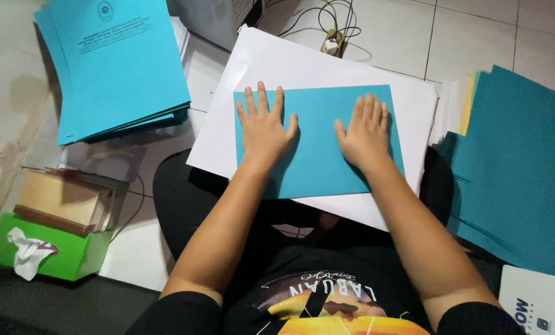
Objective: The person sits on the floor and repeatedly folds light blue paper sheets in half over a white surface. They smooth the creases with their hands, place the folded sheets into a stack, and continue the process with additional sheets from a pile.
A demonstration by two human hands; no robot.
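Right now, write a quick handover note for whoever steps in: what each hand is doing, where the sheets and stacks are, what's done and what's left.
Left hand: flat, fingers spread, pressing the left half of the plain turquoise card sheet.
Right hand: flat on the same sheet's right half. Neither hand grips anything.
The sheet lies on a large white paper sheet resting over the lap.
Done: a stack of printed turquoise covers sits at upper left.
Left: a pile of plain dark teal card sheets waits at right.
A green tissue box is lower left.
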